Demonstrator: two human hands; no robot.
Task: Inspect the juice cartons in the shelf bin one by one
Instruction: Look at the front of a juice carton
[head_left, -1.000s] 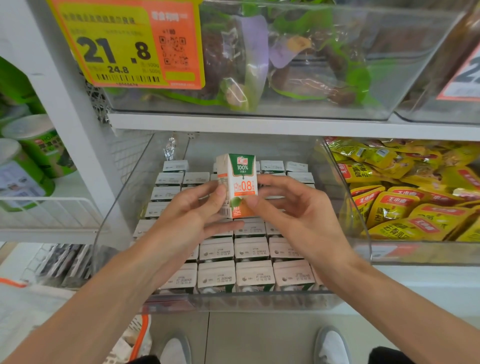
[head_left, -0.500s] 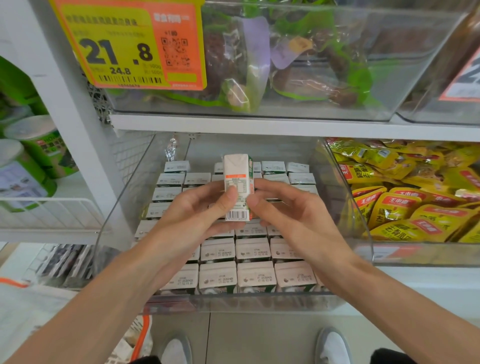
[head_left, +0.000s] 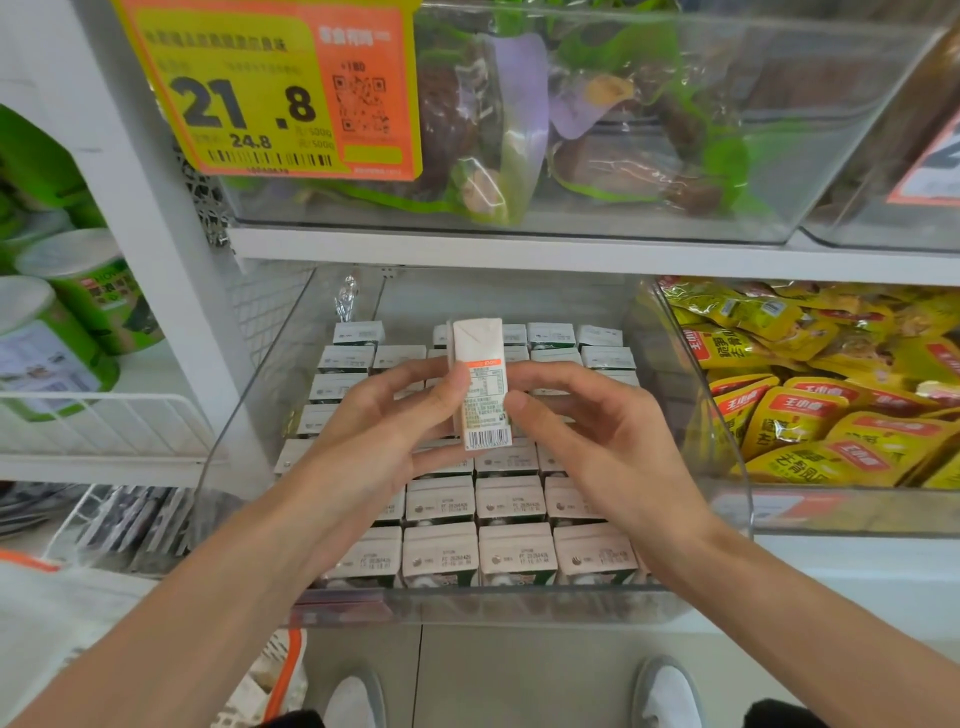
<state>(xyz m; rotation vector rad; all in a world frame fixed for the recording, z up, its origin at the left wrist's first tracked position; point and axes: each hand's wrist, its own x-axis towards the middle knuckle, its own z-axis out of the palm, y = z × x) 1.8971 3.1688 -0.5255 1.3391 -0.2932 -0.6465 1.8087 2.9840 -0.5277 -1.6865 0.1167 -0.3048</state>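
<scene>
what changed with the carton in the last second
The held carton was turned about its upright axis: its green-and-orange front faced the camera, and now the printed side with the barcode does. The left hand keeps its grip; the right hand stays at the carton's right edge, grip unclear. The other cartons in the bin have not moved.

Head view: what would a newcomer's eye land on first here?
The juice carton, pinched upright between the left hand and right hand, barcode side toward the camera, above the clear bin packed with carton rows. Next, the yellow-and-orange price tag top left reading 21.8, and yellow snack packets at right.
</scene>
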